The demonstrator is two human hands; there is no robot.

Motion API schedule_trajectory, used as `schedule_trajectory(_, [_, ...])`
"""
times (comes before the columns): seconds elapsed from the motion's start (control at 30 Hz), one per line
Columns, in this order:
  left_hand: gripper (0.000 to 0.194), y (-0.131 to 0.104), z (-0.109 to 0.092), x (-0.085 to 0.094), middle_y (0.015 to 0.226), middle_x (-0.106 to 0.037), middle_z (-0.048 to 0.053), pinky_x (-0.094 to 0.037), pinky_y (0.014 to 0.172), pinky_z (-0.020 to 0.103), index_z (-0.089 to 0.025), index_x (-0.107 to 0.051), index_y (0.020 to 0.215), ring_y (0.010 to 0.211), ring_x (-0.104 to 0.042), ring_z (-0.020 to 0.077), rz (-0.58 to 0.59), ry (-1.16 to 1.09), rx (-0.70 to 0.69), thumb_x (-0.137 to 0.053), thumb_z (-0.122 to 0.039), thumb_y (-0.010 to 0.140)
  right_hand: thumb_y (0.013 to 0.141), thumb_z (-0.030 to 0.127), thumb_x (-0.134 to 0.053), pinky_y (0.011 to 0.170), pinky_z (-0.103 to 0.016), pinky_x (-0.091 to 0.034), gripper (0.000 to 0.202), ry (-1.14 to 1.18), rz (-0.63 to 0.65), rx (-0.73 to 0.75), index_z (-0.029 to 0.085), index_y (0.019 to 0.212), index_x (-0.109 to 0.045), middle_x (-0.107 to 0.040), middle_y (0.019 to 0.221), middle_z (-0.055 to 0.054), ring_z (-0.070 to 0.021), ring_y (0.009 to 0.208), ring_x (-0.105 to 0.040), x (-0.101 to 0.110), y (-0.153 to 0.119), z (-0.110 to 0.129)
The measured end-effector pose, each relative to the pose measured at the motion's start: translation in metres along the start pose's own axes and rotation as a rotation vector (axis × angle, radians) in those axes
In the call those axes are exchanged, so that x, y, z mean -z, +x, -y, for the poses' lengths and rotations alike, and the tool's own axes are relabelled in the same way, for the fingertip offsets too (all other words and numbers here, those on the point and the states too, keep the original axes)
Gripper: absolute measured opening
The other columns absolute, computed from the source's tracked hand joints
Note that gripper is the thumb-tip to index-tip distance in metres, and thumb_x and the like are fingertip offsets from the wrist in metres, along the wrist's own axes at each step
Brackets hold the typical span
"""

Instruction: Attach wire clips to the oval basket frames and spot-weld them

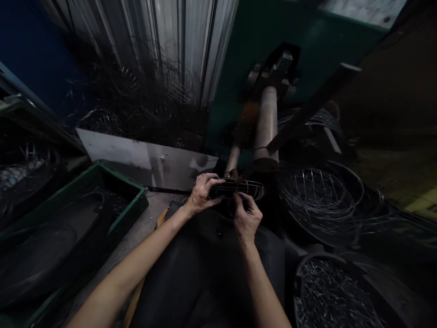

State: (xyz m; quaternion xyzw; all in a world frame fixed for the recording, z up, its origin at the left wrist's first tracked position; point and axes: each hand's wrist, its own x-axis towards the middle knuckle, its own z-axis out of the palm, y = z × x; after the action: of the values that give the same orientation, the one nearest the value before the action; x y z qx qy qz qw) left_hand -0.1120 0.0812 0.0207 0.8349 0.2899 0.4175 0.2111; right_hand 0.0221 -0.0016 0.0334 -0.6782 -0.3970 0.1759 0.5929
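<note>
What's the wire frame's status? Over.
Left hand holds frame by left end. Right hand at near side, grip unclear. Thin rod close behind; contact unclear.

Both bare forearms are stretched forward from the lower edge of the view, the left forearm (136, 271) slanted up to the right, the right forearm (261, 278) leaned slightly to the left. The left hand (199, 195) is turned with its back partly shown; its fingers (212, 181) are pointed to the right and bent in a grip, with the thumb set below and apart from them. The right hand (248, 218) is held just beside it, slightly lower, its fingers curled and its thumb and forefinger brought close together in a pinch.
</note>
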Motion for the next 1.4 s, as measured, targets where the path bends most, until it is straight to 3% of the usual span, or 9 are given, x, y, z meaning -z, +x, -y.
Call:
schedule_trajectory(0.53, [0.049, -0.001, 0.008, -0.008, 0.114, -0.052, 0.009, -0.037, 0.093, 0.039, -0.019, -0.050, 0.117, 0.107, -0.050, 0.0234, -0.026, 0.023, -0.059, -0.068, -0.025, 0.071, 0.075, 0.039, -0.063, 0.069, -0.023, -0.046, 0.024, 0.001, -0.030, 0.030, 0.016, 0.077, -0.066, -0.066, 0.074, -0.001, -0.0129, 0.071, -0.059, 0.002, 0.002, -0.006])
schedule_trajectory(0.73, [0.049, -0.002, 0.014, -0.006, 0.115, -0.052, 0.009, -0.036, 0.095, 0.040, -0.021, -0.051, 0.117, 0.109, -0.049, 0.0242, 0.014, 0.008, -0.023, -0.067, -0.029, 0.071, 0.077, 0.041, -0.060, 0.071, -0.026, -0.046, 0.026, -0.007, -0.046, 0.030, 0.016, 0.081, -0.066, -0.066, 0.078, -0.002, -0.0140, 0.073, -0.060, -0.006, 0.000, -0.013])
schedule_trajectory(0.9, [0.059, -0.006, 0.031, 0.003, 0.124, -0.047, 0.009, -0.033, 0.100, 0.042, -0.023, -0.046, 0.123, 0.118, -0.043, 0.0256, 0.092, 0.037, 0.027, -0.069, -0.027, 0.069, 0.079, 0.041, -0.056, 0.075, -0.029, -0.047, 0.026, -0.059, -0.057, 0.068, 0.017, 0.085, -0.066, -0.067, 0.081, -0.003, -0.0161, 0.076, -0.061, -0.015, -0.005, -0.007])
schedule_trajectory(1.0, [0.061, -0.007, 0.040, 0.008, 0.122, -0.045, 0.010, -0.036, 0.097, 0.043, -0.022, -0.043, 0.126, 0.116, -0.044, 0.0260, 0.070, 0.031, 0.058, -0.067, -0.026, 0.070, 0.081, 0.042, -0.052, 0.078, -0.033, -0.048, 0.030, -0.164, -0.052, 0.119, 0.021, 0.098, -0.064, -0.067, 0.091, -0.005, -0.0197, 0.085, -0.062, 0.019, -0.016, -0.003])
schedule_trajectory(1.13, [0.051, -0.010, 0.038, 0.007, 0.114, -0.049, 0.008, -0.040, 0.094, 0.041, -0.022, -0.047, 0.119, 0.109, -0.049, 0.0233, -0.018, -0.033, 0.001, -0.064, -0.019, 0.071, 0.085, 0.047, -0.038, 0.078, -0.039, -0.048, 0.040, -0.460, -0.014, 0.070, 0.023, 0.108, -0.062, -0.067, 0.093, -0.009, -0.0264, 0.093, -0.061, 0.119, -0.032, -0.025])
schedule_trajectory(1.27, [0.057, -0.014, 0.030, 0.002, 0.112, -0.049, 0.008, -0.044, 0.092, 0.040, -0.022, -0.044, 0.120, 0.108, -0.050, 0.0232, -0.064, -0.093, -0.005, -0.065, -0.015, 0.067, 0.085, 0.048, -0.034, 0.077, -0.042, -0.047, 0.048, -0.959, -0.063, -0.303, 0.015, 0.108, -0.060, -0.065, 0.093, -0.018, -0.0312, 0.092, -0.061, 0.224, -0.045, -0.077])
schedule_trajectory(1.33, [0.057, -0.018, 0.025, 0.001, 0.111, -0.050, 0.008, -0.045, 0.091, 0.040, -0.022, -0.044, 0.119, 0.108, -0.051, 0.0235, -0.043, -0.085, -0.018, -0.065, -0.015, 0.067, 0.085, 0.046, -0.034, 0.071, -0.044, -0.047, 0.048, -1.180, -0.029, -0.546, 0.012, 0.107, -0.060, -0.065, 0.090, -0.020, -0.0329, 0.088, -0.062, 0.255, -0.061, -0.105])
schedule_trajectory(1.4, [0.055, -0.024, 0.020, 0.001, 0.109, -0.051, 0.007, -0.044, 0.093, 0.042, -0.023, -0.046, 0.118, 0.107, -0.051, 0.0238, -0.003, -0.044, -0.057, -0.065, -0.016, 0.067, 0.085, 0.043, -0.035, 0.068, -0.043, -0.047, 0.046, -1.308, 0.065, -0.692, 0.011, 0.106, -0.060, -0.065, 0.089, -0.020, -0.0325, 0.085, -0.063, 0.269, -0.082, -0.128])
